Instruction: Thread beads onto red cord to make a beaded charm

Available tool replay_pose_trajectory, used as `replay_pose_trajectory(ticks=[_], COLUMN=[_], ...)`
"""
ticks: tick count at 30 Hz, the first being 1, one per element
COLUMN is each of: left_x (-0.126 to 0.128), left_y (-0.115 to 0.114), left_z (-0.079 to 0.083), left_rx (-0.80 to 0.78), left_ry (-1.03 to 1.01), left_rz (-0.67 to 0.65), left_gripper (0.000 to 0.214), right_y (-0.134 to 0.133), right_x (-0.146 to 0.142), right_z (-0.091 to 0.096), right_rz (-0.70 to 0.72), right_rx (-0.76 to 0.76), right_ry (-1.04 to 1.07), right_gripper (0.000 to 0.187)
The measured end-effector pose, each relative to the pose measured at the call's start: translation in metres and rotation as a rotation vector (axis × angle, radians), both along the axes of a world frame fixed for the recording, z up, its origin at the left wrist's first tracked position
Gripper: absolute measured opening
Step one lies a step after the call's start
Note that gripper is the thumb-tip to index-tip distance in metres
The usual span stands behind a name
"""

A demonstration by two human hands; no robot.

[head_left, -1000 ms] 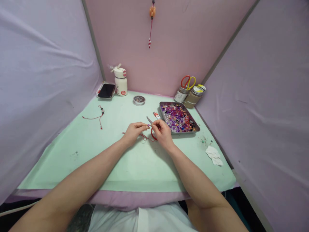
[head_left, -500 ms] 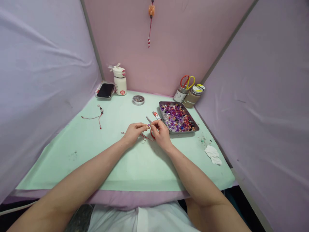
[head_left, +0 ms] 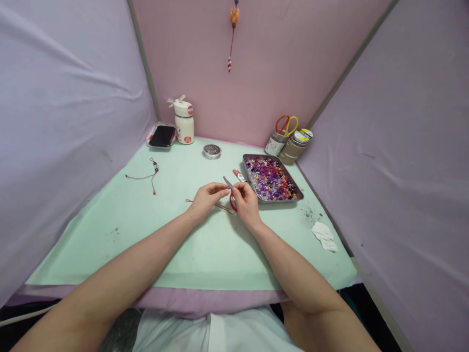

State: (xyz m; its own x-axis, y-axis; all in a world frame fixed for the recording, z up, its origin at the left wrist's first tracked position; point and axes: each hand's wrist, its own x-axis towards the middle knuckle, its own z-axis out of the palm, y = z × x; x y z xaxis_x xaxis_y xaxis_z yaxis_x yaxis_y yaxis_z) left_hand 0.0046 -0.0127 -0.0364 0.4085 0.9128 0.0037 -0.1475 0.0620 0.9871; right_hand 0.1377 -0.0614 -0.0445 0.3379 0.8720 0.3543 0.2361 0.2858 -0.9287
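Above the middle of the table, my left hand (head_left: pixel 207 201) pinches a small purple bead (head_left: pixel 229 187) between thumb and fingertips. My right hand (head_left: pixel 246 203) meets it there, thumb and forefinger pressed together close to the bead; what they grip is too small to make out. A thin red cord (head_left: pixel 224 208) trails below both hands, with one end showing left of my left hand. Scissors (head_left: pixel 227 181) with red handles lie by the fingertips, blades pointing away, partly covered by my right hand.
Right of my hands is a metal tray (head_left: pixel 271 201) of mixed beads, with a lighter (head_left: pixel 239 175) beside it. Behind stand a round container (head_left: pixel 211 151), a white bottle (head_left: pixel 184 128), a phone (head_left: pixel 163 136) and jars (head_left: pixel 292 150). A corded beaded piece (head_left: pixel 156 167) lies left; crumpled tissue (head_left: pixel 324 236) lies right.
Both hands stay together, with my fingertips shifted slightly around the bead, which is now more covered. The loop of red cord beneath them has flattened. The whole view has moved a little.
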Motion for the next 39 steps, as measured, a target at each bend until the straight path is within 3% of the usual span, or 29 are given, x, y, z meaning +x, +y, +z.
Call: replay_pose_trajectory(ticks=[10, 18, 28, 34, 39], left_x=[-0.0015, 0.0004, 0.0003, 0.0011, 0.0022], left_y=[-0.0009, -0.0053, -0.0060, -0.0051, -0.0023], left_z=[0.0005, 0.0071, 0.0068, 0.0048, 0.0031], left_rx=[0.033, 0.116, 0.119, 0.115, 0.017], left_ry=[0.027, 0.079, 0.079, 0.066, 0.006], left_rz=[0.029, 0.112, 0.105, 0.106, 0.097], left_gripper=[0.028, 0.025, 0.028, 0.024, 0.028], right_y=[-0.0008, 0.0001, 0.0014, -0.0011, -0.0048], right_x=[0.0013, -0.0026, -0.0025, -0.0040, -0.0033], right_z=[-0.0024, 0.0023, -0.0009, -0.0003, 0.0033], right_rz=[0.029, 0.047, 0.047, 0.045, -0.045], right_rx=[-0.013, -0.033, -0.025, -0.039, 0.003], right_ry=[-0.054, 0.100, 0.123, 0.045, -0.128], right_gripper=[0.014, 0.017, 0.020, 0.018, 0.015])
